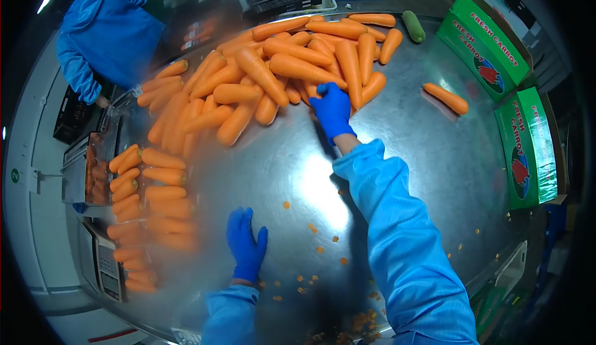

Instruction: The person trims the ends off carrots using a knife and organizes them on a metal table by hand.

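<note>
A large heap of orange carrots (pixel 298 53) lies along the far side of the metal table (pixel 261 177). My right hand (pixel 333 110), in a blue glove, reaches to the heap's near edge. Its fingers are curled at the narrow end of a carrot (pixel 305 69); part of the grip is hidden by the hand itself. Lower down, my left hand (pixel 246 244), also blue-gloved, is over the bare tabletop with its fingers stretched out and nothing in it. Rows of carrots (pixel 166 176) lie to its left, partly blurred.
One carrot (pixel 446 98) lies apart at the right, near two green carrot boxes (pixel 487 53). A green cucumber-like vegetable (pixel 413 26) sits at the far edge. Orange scraps (pixel 320 250) dot the table. A scale (pixel 107 263) stands lower left. A person in blue (pixel 108 34) works at the upper left.
</note>
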Demonstrator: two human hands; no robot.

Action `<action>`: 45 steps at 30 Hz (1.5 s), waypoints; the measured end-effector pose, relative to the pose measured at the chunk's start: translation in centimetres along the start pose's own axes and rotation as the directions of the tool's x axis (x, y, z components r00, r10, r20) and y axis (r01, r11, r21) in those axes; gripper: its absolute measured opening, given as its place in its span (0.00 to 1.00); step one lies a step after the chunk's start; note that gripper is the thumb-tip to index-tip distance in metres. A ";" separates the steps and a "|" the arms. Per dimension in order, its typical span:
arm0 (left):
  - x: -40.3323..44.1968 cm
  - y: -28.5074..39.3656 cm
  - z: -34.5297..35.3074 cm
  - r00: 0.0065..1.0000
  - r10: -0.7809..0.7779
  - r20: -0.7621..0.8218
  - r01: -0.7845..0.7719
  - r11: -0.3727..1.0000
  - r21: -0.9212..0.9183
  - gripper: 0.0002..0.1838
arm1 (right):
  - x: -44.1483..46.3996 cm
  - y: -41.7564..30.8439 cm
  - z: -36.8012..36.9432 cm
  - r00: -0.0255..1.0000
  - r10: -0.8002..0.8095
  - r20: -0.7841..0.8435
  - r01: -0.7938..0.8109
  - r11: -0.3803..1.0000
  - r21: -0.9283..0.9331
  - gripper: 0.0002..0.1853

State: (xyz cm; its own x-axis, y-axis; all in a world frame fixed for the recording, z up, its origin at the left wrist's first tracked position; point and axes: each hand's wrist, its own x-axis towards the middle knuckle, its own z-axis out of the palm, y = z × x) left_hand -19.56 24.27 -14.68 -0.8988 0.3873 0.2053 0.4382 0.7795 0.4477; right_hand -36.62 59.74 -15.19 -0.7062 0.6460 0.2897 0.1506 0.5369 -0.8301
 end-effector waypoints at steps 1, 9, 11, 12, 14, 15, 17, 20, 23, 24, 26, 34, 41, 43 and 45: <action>-0.1 0.0 0.1 1.000 0.007 0.007 -0.007 1.000 -0.003 0.33 | -1.4 0.0 -1.0 0.998 0.044 0.033 -0.046 0.998 0.051 0.18; -0.2 0.4 0.0 1.000 0.014 -0.012 -0.015 0.998 -0.056 0.32 | -15.1 -3.1 -12.8 0.632 0.545 0.551 -0.727 0.662 0.180 0.28; -0.3 0.6 -0.1 1.000 0.008 -0.012 -0.009 1.000 -0.023 0.32 | -18.4 -0.3 -14.4 0.465 0.495 0.734 -0.841 0.506 0.192 0.28; -0.2 0.4 -0.1 1.000 0.008 -0.012 -0.008 1.000 0.009 0.31 | -19.4 -0.8 -15.8 0.417 0.473 0.776 -0.829 0.548 0.112 0.28; -0.7 0.0 0.0 1.000 0.007 0.005 -0.008 0.997 0.077 0.30 | -21.3 -2.5 -17.3 0.493 0.468 0.733 -0.695 0.719 0.008 0.30; -0.8 0.2 -0.2 1.000 0.014 0.005 -0.014 0.997 0.081 0.30 | -22.3 -2.0 -16.9 0.677 0.358 0.643 -0.474 0.881 0.008 0.32; -0.7 0.7 -0.4 0.999 0.035 -0.003 -0.035 0.996 0.088 0.29 | -23.7 -0.5 -15.3 0.894 -0.001 0.449 0.054 0.993 -0.103 0.37; -0.6 0.2 -0.7 0.996 0.057 0.073 -0.071 0.976 0.206 0.32 | -20.1 -6.7 -13.7 0.785 0.314 0.534 -0.208 0.945 -0.251 0.54; -1.0 -0.8 0.6 0.993 0.113 -0.047 -0.106 0.986 0.126 0.31 | -19.1 -6.7 -8.0 0.886 0.307 0.347 -0.191 0.924 -0.331 0.53; -1.0 -1.0 0.7 0.991 0.124 -0.054 -0.116 0.984 0.132 0.31 | -19.2 -6.4 -6.6 0.906 0.308 0.291 -0.188 0.908 -0.375 0.51; -1.2 -1.3 0.7 0.988 0.140 -0.068 -0.130 0.982 0.138 0.31 | -19.9 -5.9 -5.2 0.898 0.327 0.295 -0.224 0.916 -0.334 0.43; -1.1 -1.8 1.4 0.975 0.172 -0.139 -0.175 0.985 -0.011 0.24 | -34.7 -7.1 -19.6 0.513 0.420 0.748 -0.845 0.399 0.355 0.24; -1.3 -1.9 0.5 0.925 0.361 -0.115 -0.354 0.932 0.078 0.21 | -55.7 -9.9 -38.7 0.625 0.770 0.131 -0.650 0.420 0.633 0.27; -1.2 -1.3 -0.3 0.896 0.438 -0.074 -0.427 0.895 0.133 0.21 | -64.0 -5.9 -42.1 0.553 0.833 -0.023 -0.512 0.361 0.780 0.25; -1.3 -1.6 -0.4 0.896 0.439 -0.064 -0.423 0.888 0.179 0.22 | -69.4 -4.8 -43.0 0.345 0.880 -0.325 -0.363 0.445 0.819 0.26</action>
State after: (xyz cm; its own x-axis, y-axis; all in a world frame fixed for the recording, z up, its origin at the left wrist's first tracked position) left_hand -19.09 22.34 -15.27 -0.6136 0.6583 0.4361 0.7718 0.6168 0.1548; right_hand 41.42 35.63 -10.81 0.1135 0.8722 -0.4758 -0.2433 -0.4399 -0.8645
